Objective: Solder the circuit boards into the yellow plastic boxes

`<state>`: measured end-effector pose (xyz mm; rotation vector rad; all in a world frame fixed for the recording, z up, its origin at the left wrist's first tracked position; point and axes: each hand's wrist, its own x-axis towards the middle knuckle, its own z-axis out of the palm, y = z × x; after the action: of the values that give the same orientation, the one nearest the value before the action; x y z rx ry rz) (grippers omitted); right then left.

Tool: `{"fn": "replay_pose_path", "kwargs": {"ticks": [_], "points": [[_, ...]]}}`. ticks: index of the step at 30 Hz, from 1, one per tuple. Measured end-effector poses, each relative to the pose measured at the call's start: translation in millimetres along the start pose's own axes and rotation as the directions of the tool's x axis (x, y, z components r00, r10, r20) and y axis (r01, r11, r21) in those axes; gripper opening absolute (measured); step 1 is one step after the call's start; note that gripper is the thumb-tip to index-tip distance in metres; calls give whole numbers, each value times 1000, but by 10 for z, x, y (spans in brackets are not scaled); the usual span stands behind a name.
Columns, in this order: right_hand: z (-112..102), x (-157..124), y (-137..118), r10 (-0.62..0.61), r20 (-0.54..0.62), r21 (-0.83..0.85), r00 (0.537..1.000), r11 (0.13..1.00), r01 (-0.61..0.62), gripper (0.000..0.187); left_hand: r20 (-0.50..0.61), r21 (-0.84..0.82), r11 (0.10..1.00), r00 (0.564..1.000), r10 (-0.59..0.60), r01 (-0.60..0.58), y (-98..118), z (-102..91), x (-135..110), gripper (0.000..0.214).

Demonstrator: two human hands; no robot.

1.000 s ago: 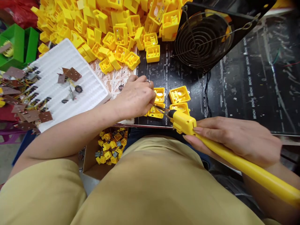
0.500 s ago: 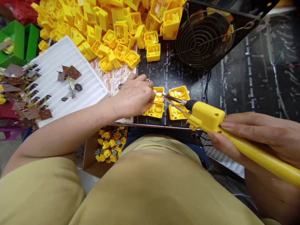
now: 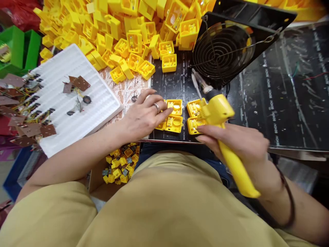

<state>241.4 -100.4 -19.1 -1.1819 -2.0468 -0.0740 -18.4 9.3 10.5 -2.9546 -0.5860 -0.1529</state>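
Observation:
My right hand (image 3: 239, 145) grips a yellow soldering iron (image 3: 218, 113) by its handle, its metal tip raised and pointing away toward the black fan (image 3: 221, 48). My left hand (image 3: 144, 115) lies on the black mat with fingers spread, touching the small group of yellow plastic housings (image 3: 174, 115) near the table's front edge. Two more housings (image 3: 194, 115) sit just under the iron's body, partly hidden by it.
A big heap of yellow housings (image 3: 123, 27) fills the back of the table. A white ribbed tray (image 3: 74, 103) with brown circuit boards (image 3: 79, 82) lies left, green bins (image 3: 20, 48) beyond. A cardboard box of finished parts (image 3: 119, 164) sits below the table edge.
The soldering iron lifted off the housings and swung up, tip now pointing at the fan; my right hand came in closer. My left hand's fingers opened flat over the housings.

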Motion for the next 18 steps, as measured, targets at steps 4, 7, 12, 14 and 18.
{"fn": "replay_pose_path", "kwargs": {"ticks": [4,7,12,14,18], "points": [[314,64,-10,-106,-22,6,994,994,106,27,-64,77,996,997,52,-47,9,17,-66,36],[489,54,-44,-83,-21,27,996,996,83,33,-124,2,1000,992,20,-20,-16,67,-50,33],[597,56,-85,-51,7,-39,999,998,51,33,-229,-153,988,972,-43,8,-18,108,-25,22],[609,73,-81,-46,3,-50,999,998,46,33,-157,-224,973,984,-89,52,0,109,-29,26],[607,123,-40,-39,-21,-70,999,997,38,33,-70,-231,969,991,-111,92,25,111,-42,32]]}}
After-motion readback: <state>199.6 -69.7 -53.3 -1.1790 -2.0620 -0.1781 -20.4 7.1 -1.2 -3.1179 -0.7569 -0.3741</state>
